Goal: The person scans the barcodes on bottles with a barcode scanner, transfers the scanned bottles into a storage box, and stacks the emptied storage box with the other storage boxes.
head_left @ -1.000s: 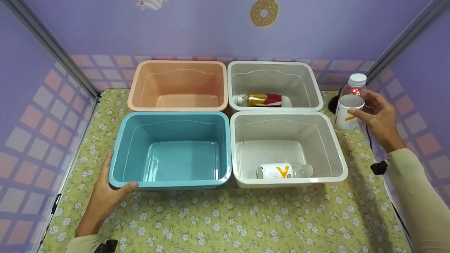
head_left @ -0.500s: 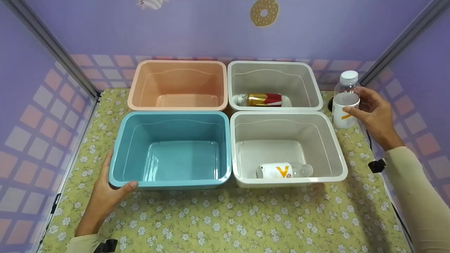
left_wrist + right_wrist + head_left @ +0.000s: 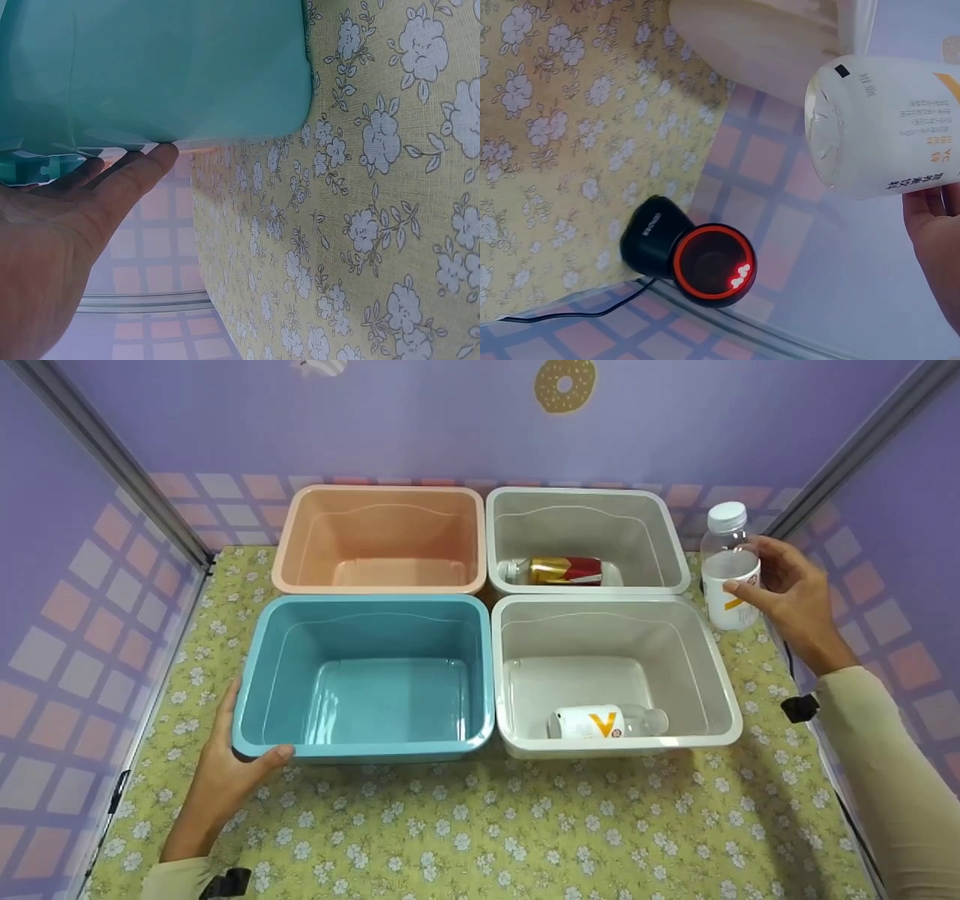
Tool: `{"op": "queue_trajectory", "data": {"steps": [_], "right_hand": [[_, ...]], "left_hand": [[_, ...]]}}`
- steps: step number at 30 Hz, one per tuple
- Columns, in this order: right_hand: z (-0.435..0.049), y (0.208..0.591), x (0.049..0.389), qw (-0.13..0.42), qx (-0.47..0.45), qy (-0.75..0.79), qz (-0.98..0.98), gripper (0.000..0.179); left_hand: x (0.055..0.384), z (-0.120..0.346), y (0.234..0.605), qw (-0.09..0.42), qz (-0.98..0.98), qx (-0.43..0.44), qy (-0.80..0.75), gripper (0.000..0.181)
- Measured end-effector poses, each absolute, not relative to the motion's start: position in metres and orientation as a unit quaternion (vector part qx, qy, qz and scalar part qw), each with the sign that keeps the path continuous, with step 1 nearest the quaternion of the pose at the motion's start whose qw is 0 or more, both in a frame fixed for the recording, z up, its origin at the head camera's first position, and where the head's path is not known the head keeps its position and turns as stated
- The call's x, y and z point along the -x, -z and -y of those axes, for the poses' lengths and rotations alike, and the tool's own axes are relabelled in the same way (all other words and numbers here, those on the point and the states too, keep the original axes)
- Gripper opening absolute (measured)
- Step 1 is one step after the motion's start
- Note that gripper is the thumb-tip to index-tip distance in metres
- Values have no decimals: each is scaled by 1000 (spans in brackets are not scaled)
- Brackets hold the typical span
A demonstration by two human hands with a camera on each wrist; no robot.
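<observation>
My right hand (image 3: 799, 600) holds a clear plastic bottle (image 3: 731, 596) upright by its white label, to the right of the bins. It has a white cap and an orange V mark; in the right wrist view the bottle's base (image 3: 826, 135) hangs free in the air. My left hand (image 3: 225, 769) grips the near left corner of a blue plastic bin (image 3: 367, 751). The thumb lies on the front rim; the left wrist view has the other fingers (image 3: 139, 176) against the outer side, under the rim.
A similar bottle (image 3: 589, 724) lies in the near white bin (image 3: 615, 746). The far grey bin (image 3: 585, 493) holds a bottle with a red and gold label (image 3: 562, 571). An orange bin (image 3: 382, 493) stands at far left. A black scanner (image 3: 716, 262) glows red.
My right hand has moved left and slightly up with the bottle. The red light that showed on the bottle a second ago is gone from it. My left hand keeps its place.
</observation>
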State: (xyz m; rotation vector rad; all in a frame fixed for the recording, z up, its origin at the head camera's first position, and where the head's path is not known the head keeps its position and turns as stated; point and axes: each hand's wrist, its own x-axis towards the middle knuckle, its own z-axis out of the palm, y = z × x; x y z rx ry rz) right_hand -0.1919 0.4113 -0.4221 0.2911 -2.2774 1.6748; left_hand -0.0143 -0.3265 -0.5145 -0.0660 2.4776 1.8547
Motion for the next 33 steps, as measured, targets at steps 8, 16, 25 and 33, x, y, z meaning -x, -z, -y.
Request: {"op": "queue_trajectory", "data": {"steps": [8,16,25,33], "right_hand": [[-401,418,195,148,-120,-532,825,62],[-395,412,194,140,-134,-495,847,65],[-384,404,192,107,-129,-470,866,69],[-372,399,194,88,-133,-451,878,68]], "left_hand": [[14,327,514,27,-805,29,-593,118],[14,325,514,20,-800,23,-599,118],[14,326,515,27,-792,27,-609,117],[13,324,515,19,-782,24,-623,117]]}}
